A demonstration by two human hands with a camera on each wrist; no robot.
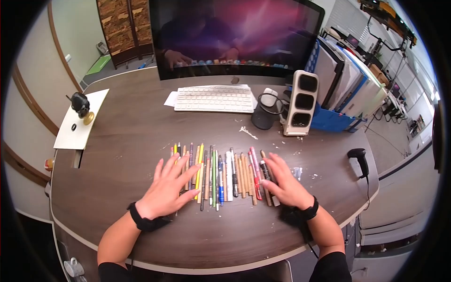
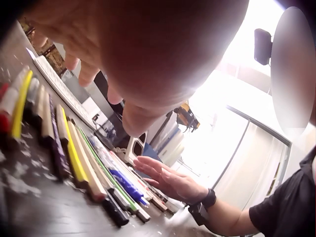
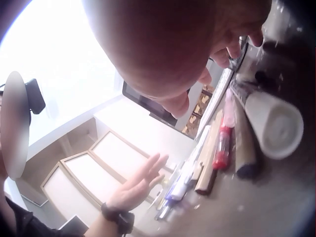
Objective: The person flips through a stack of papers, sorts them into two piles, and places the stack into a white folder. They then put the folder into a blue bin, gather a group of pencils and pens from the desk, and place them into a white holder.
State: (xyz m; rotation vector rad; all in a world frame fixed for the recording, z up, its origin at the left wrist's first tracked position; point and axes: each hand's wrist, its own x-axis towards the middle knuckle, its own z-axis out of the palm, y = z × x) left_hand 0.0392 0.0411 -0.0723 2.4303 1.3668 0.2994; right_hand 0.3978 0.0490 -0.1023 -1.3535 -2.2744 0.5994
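Side by side on the desk lies a row of pencils and pens, among them a yellow pencil (image 1: 200, 171), a green pencil (image 1: 213, 181), a blue pen (image 1: 221, 190) and a white marker (image 1: 229, 175). My left hand (image 1: 168, 191) is over the row's left end, its fingers spread and covering parts of several pencils. Over the right end reaches my right hand (image 1: 285, 185), fingers extended, beside a black marker (image 1: 265, 170). Neither hand grips anything. The right wrist view shows a red pen (image 3: 223, 150) and a thick white-ended marker (image 3: 276, 123) below the right hand.
Behind the row stand a white keyboard (image 1: 213, 98), a black mesh pen cup (image 1: 262, 118) and a white three-compartment holder (image 1: 301, 103). A blue file box (image 1: 329, 119) is at the back right. White scraps (image 1: 248, 132) dot the desk; a black handheld scanner (image 1: 361, 162) lies far right.
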